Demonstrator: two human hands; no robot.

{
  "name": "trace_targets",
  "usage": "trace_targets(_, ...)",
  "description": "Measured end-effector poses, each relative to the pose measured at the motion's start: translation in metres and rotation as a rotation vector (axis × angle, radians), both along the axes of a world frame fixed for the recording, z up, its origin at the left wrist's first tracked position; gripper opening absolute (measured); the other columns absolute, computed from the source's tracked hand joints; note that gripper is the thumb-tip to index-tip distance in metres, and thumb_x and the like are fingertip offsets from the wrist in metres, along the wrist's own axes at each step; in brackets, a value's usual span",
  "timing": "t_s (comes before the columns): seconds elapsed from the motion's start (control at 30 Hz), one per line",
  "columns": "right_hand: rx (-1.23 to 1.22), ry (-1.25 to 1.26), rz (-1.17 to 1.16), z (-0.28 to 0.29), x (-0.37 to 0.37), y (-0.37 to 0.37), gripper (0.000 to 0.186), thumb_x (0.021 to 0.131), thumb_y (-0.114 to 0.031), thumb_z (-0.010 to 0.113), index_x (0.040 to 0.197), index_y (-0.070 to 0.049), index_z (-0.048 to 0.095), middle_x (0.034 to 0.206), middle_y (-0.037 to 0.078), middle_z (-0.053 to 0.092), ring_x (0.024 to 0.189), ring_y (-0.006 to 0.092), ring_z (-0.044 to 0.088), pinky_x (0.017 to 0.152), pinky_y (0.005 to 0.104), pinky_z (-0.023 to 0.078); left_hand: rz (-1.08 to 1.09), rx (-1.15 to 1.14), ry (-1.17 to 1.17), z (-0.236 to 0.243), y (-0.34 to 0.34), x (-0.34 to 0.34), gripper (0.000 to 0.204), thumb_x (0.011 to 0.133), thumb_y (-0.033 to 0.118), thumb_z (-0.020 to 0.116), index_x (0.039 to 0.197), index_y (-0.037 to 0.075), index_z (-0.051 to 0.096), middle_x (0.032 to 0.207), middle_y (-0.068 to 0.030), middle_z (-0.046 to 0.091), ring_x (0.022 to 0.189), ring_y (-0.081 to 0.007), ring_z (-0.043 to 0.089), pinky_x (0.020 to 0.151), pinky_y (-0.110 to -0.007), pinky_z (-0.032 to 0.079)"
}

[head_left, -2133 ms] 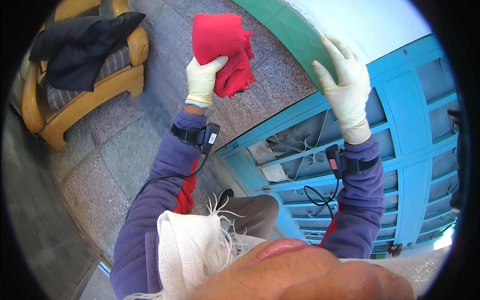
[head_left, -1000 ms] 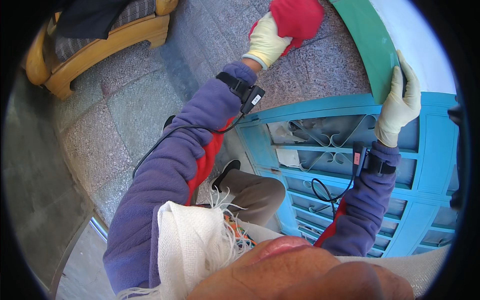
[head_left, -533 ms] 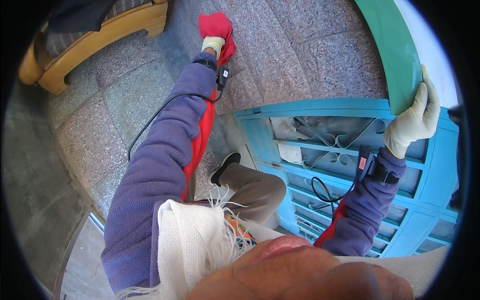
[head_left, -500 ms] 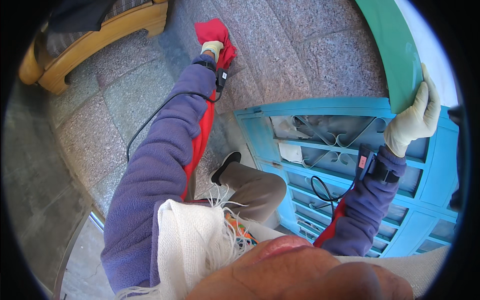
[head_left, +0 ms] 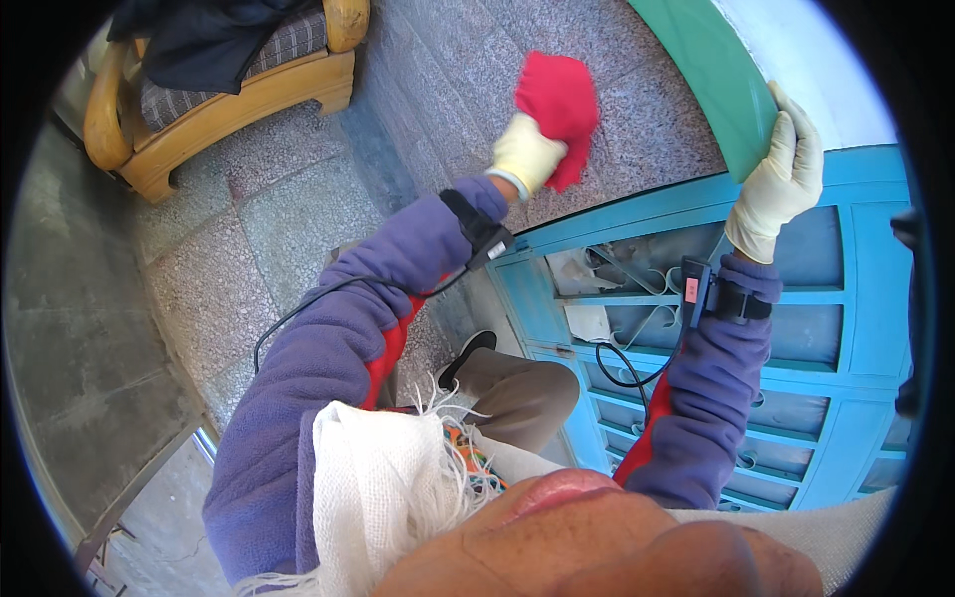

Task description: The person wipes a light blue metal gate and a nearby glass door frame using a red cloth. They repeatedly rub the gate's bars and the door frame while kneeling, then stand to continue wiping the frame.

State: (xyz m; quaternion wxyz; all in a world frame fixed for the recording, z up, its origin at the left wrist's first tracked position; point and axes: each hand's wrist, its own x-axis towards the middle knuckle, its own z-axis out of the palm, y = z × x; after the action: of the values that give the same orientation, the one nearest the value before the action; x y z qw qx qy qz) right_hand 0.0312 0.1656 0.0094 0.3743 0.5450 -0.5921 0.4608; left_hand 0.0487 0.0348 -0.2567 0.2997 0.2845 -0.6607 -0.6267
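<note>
The red cloth [head_left: 559,95] is toward 1 o'clock, over the speckled stone surface [head_left: 657,129]; blur hides whether all of it touches. The gloved left hand [head_left: 527,154] has its grip clenched on the cloth's 7 o'clock side, most of the fingers hidden. At 2 o'clock, the gloved right hand [head_left: 781,184] has its grip loose, fingers nearly straight along the green band [head_left: 721,85], where that meets the white wall [head_left: 816,70]. Of the 2 hands, only the left holds the cloth. It should prove light, limp and hard to damage, folding easily; a bunched handful near its middle would probably steer better than a corner. The blue door [head_left: 880,269] stands at 3 o'clock, the wooden chair [head_left: 249,114] at 10 o'clock.
</note>
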Motion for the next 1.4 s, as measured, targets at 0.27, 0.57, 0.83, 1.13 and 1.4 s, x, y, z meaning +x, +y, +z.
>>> trace_targets(0.27,0.013,0.066,-0.041,0.000,-0.001,0.001,0.018,0.094,0.005,0.057,0.104,0.003,0.072,0.105,0.011,0.072,0.098,0.0182,0.066,0.089,0.0295,0.052,0.279,-0.782,0.622,0.050,-0.007,0.004,0.055,0.066,0.002,0.072,0.120,0.003,0.059,0.108,-0.0195,0.064,0.105,-0.0394,0.061,0.093,-0.043,0.050)
trace_targets(0.57,-0.045,-0.071,-0.016,-0.003,0.006,-0.003,0.021,0.097,0.005,0.050,0.105,0.008,0.069,0.104,0.018,0.072,0.093,0.0225,0.070,0.084,0.0306,0.058,0.258,0.211,-0.180,-0.067,-0.092,-0.059,0.034,0.075,0.018,0.070,0.105,0.003,0.067,0.106,-0.0240,0.070,0.104,-0.0411,0.066,0.090,-0.045,0.053)
trace_targets(0.83,-0.029,-0.067,-0.022,-0.002,0.003,-0.003,0.022,0.097,0.004,0.049,0.105,0.009,0.069,0.101,0.021,0.072,0.086,0.0248,0.071,0.077,0.0331,0.061,-0.421,-0.457,-0.658,-0.168,-0.092,-0.068,0.042,0.088,0.036,0.064,0.118,0.006,0.069,0.117,-0.0202,0.069,0.110,-0.0370,0.066,0.095,-0.042,0.051)
trace_targets(1.13,-0.070,-0.100,-0.048,-0.002,-0.002,0.004,0.018,0.095,0.001,0.056,0.100,0.007,0.072,0.096,0.016,0.074,0.080,0.0210,0.070,0.073,0.0286,0.058,0.156,0.156,0.606,-0.064,-0.100,-0.070,0.047,0.073,0.008,0.076,0.117,-0.002,0.061,0.110,-0.0198,0.070,0.104,-0.0354,0.065,0.094,-0.040,0.050)
trace_targets(1.4,-0.097,-0.108,-0.020,-0.002,-0.007,0.006,0.012,0.092,0.002,0.063,0.099,0.004,0.073,0.092,0.010,0.073,0.077,0.0162,0.067,0.072,0.0265,0.055,-0.292,-0.918,-0.788,-0.219,-0.107,-0.097,0.024,0.090,0.018,0.062,0.108,0.017,0.076,0.113,-0.0076,0.073,0.106,-0.0287,0.070,0.087,-0.041,0.057)
